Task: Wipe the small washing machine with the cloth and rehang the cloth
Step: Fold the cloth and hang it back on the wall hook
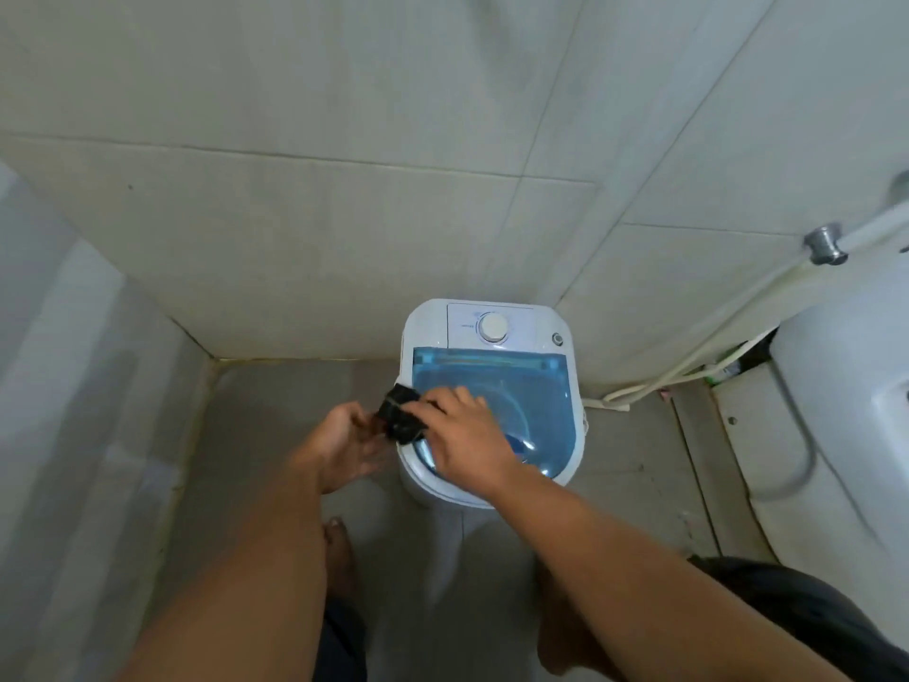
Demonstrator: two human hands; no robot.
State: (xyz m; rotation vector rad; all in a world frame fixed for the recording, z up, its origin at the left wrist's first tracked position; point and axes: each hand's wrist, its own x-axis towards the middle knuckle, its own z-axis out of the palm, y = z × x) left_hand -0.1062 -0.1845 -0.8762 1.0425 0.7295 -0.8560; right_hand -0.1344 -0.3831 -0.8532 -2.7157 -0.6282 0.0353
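Observation:
A small white washing machine (pixel 546 323) with a clear blue lid (pixel 531 386) and a round dial stands on the floor against the tiled wall. A folded black cloth (pixel 399 416) lies over the machine's left rim. My right hand (pixel 467 435) rests over the lid and grips the cloth's right side. My left hand (pixel 347 443) is beside the machine's left edge, fingers curled at the cloth's left side and touching it.
A white toilet (pixel 846 386) stands at the right, with a hose (pixel 688 359) and a wall valve (pixel 825 244) behind it. Tiled walls close in at left and back. My bare feet (pixel 339 558) stand on the floor before the machine.

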